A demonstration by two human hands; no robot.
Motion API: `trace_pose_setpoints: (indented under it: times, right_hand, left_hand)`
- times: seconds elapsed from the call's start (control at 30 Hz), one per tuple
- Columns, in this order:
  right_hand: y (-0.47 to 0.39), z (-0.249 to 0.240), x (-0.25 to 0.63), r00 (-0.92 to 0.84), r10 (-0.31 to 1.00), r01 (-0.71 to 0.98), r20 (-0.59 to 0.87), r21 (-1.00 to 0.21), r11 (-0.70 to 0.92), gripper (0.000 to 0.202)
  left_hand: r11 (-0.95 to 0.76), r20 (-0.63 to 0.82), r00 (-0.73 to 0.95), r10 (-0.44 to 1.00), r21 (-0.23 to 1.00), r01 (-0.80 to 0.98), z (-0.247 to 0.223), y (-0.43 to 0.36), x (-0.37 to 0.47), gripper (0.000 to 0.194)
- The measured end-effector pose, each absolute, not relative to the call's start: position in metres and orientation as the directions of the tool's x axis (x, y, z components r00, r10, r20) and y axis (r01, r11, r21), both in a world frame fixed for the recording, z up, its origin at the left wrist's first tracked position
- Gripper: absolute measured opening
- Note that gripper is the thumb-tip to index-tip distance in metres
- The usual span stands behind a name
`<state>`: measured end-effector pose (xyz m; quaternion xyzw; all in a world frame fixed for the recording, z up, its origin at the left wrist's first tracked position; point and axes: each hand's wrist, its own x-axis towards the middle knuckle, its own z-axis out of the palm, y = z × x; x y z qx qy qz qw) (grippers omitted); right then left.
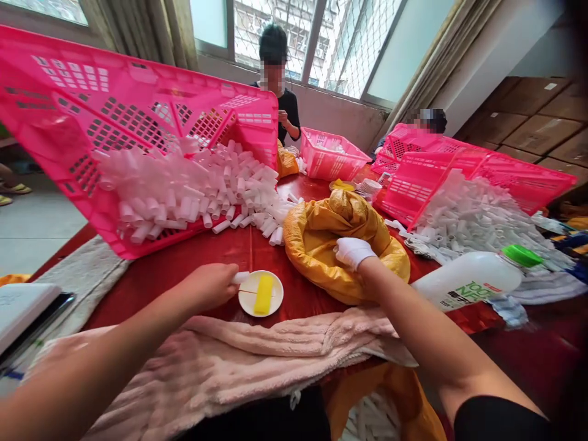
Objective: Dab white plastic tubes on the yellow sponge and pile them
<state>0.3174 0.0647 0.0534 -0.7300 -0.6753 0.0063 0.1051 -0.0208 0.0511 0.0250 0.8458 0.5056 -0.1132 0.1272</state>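
My left hand [219, 283] pinches a short white plastic tube [241, 277] at the left edge of a small white plate [278, 294]. A yellow rectangular block [263, 295] lies on that plate, and a thin reddish stick runs across it. My right hand [353, 252], in a white glove, reaches into the opening of a rolled-down yellow sack [305, 229]. Its fingers look curled; their tips and anything between them are hidden. Many white tubes [220, 190] spill from a tipped pink basket [151, 110] beyond my left hand.
A white bottle with a green cap [473, 278] lies right of my right arm. A pink towel [220, 367] covers the table's near edge. More pink baskets [337, 160] and tubes [478, 211] stand farther back. Another person [289, 110] sits across the table, and one more is partly visible at right.
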Motion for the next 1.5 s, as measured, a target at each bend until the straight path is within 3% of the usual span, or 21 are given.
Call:
trace_pose_setpoints:
  times: [0.07, 0.1, 0.2, 0.27, 0.47, 0.57, 0.7, 0.87, 1.0, 1.2, 1.33, 1.43, 1.5]
  right_hand:
    - [0.058, 0.057, 0.303, 0.078, 0.989, 0.985, 0.122, -0.165, -0.057, 0.013]
    - [0.052, 0.056, 0.294, 0.036, 0.991, 0.975, 0.132, -0.223, -0.006, 0.017]
    - [0.032, 0.034, 0.259, -0.192, 0.943, 0.775, 0.270, -0.548, 0.315, 0.030]
    - [0.024, 0.005, 0.236, -0.270, 0.892, 0.622, 0.363, -0.641, 0.449, 0.032]
    - [0.011, -0.051, 0.210, -0.372, 0.824, 0.693, 0.428, -0.463, 0.553, 0.027]
    - [0.001, -0.046, 0.214, -0.497, 0.745, 0.640, 0.445, -0.392, 0.661, 0.025]
    - [-0.004, -0.042, 0.218, -0.441, 0.774, 0.687, 0.454, -0.384, 0.617, 0.031]
    - [-0.011, -0.039, 0.220, -0.586, 0.679, 0.620, 0.441, -0.294, 0.727, 0.034]
    - [-0.015, -0.034, 0.220, -0.550, 0.717, 0.677, 0.429, -0.273, 0.683, 0.035]
    - [-0.023, -0.029, 0.218, -0.624, 0.677, 0.649, 0.389, -0.224, 0.727, 0.024]
    - [-0.034, -0.024, 0.212, -0.638, 0.619, 0.490, 0.458, -0.379, 0.785, 0.015]
    - [-0.035, -0.028, 0.199, -0.260, 0.786, 0.367, 0.561, -0.696, 0.618, 0.018]
    - [-0.032, -0.033, 0.189, 0.019, 0.902, 0.191, 0.431, -0.887, 0.420, 0.019]
  left_hand:
    - [-0.450, -0.300, 0.479, 0.825, 0.163, 0.878, 0.018, 0.039, -0.026, 0.019]
    - [-0.441, -0.290, 0.480, 0.828, 0.194, 0.876, 0.014, 0.036, -0.028, 0.019]
    - [-0.400, -0.252, 0.462, 0.851, 0.258, 0.879, 0.003, 0.030, -0.031, 0.017]
    - [-0.385, -0.233, 0.448, 0.863, 0.270, 0.882, 0.000, 0.029, -0.031, 0.018]
    - [-0.393, -0.218, 0.433, 0.875, 0.201, 0.897, -0.001, 0.025, -0.025, 0.024]
    - [-0.415, -0.214, 0.453, 0.866, 0.199, 0.888, -0.002, 0.025, -0.025, 0.024]
    - [-0.432, -0.198, 0.468, 0.861, 0.200, 0.880, -0.005, 0.026, -0.027, 0.022]
    - [-0.442, -0.161, 0.474, 0.865, 0.199, 0.875, -0.008, 0.026, -0.028, 0.022]
    - [-0.455, -0.164, 0.488, 0.857, 0.201, 0.867, -0.007, 0.026, -0.028, 0.022]
    - [-0.440, -0.177, 0.472, 0.863, 0.196, 0.877, -0.007, 0.027, -0.028, 0.025]
    - [-0.427, -0.176, 0.460, 0.870, 0.198, 0.882, -0.008, 0.027, -0.027, 0.024]
    - [-0.472, -0.062, 0.491, 0.869, 0.194, 0.860, -0.008, 0.023, -0.026, 0.022]
    - [-0.505, 0.031, 0.508, 0.861, 0.183, 0.844, -0.007, 0.020, -0.026, 0.021]
